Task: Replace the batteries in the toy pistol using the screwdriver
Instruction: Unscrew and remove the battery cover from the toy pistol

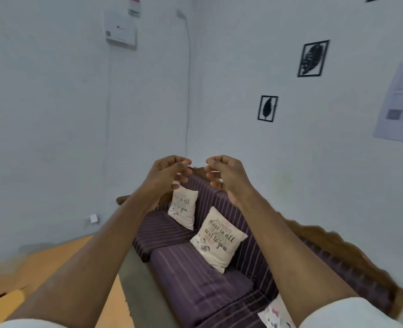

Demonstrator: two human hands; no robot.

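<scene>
We hold both arms stretched forward and raised in front of us. Our left hand (166,172) and our right hand (224,172) are near each other but apart, with the palms turned inward and the fingers curled loosely, half open. We see nothing held in either hand. The toy pistol and the screwdriver are not in view, so we cannot tell which way they point. Below the hands stands a purple striped sofa (195,280) along the right wall, with two printed cushions (219,240) leaning on its back. A wooden tabletop (53,261) shows at the lower left. Two black framed leaf pictures (312,58) hang on the white wall.
</scene>
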